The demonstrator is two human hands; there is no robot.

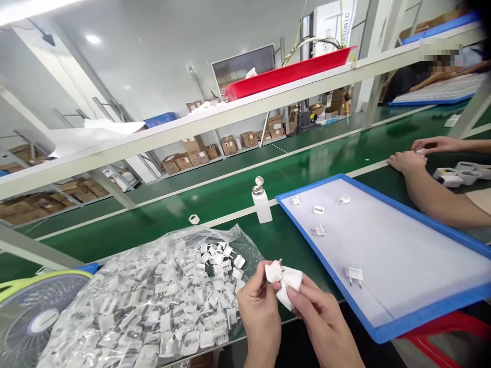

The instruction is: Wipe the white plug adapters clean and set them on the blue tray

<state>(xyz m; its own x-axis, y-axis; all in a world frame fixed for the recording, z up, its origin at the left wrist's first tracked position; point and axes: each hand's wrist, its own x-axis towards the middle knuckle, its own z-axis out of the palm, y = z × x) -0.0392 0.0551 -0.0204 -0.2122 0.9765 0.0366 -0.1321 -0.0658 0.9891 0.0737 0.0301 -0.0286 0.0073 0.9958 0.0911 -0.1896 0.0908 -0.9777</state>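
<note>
Both hands meet at the near edge of the green workbench, in front of the plastic bag. Between its fingertips my left hand (260, 309) pinches a white plug housing (272, 271) with metal pins showing. A folded white wipe (292, 280) is gripped in my right hand (321, 314) and touches the housing around its pins. To the left lies a clear plastic bag (134, 271), open on its right side, full of many white plug housings (199, 306). On the right, a blue-rimmed white tray (406, 245) carries several white plug parts (353, 276).
A white pump bottle (262, 204) with a raised lid stands behind my hands. One loose housing (194, 219) sits beyond the bag. A fan (42, 317) is at left. Another person's hands (410, 158) work at the right. A shelf beam (184, 130) crosses above.
</note>
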